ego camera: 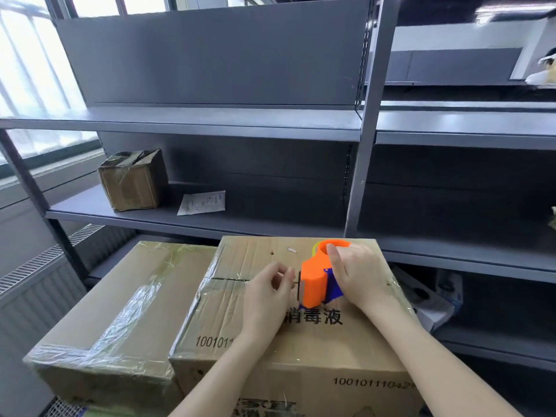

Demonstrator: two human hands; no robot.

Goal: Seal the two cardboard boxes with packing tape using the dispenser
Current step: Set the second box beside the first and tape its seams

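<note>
Dispenser [313, 284] of light, stiff orange plastic lies atop the right box [301, 350], gripped round its body by the right hand [358, 275]. The left hand [264, 296] curls its fingers [284, 273] at the dispenser's mouth; whether they pinch anything I cannot tell. The handle looks the surest hold.

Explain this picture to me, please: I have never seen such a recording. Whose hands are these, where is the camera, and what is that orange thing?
There is no machine here. A person works with bare hands, and the single picture comes from a camera worn on their head, looking down. The right hand grips an orange tape dispenser on top of the printed cardboard box. The left hand has its fingers curled at the dispenser's front, perhaps pinching the tape's end, but clear tape is too hard to see. To the left sits a second box streaked with clear tape. Behind stand grey shelves holding a small box and a paper sheet.
</note>
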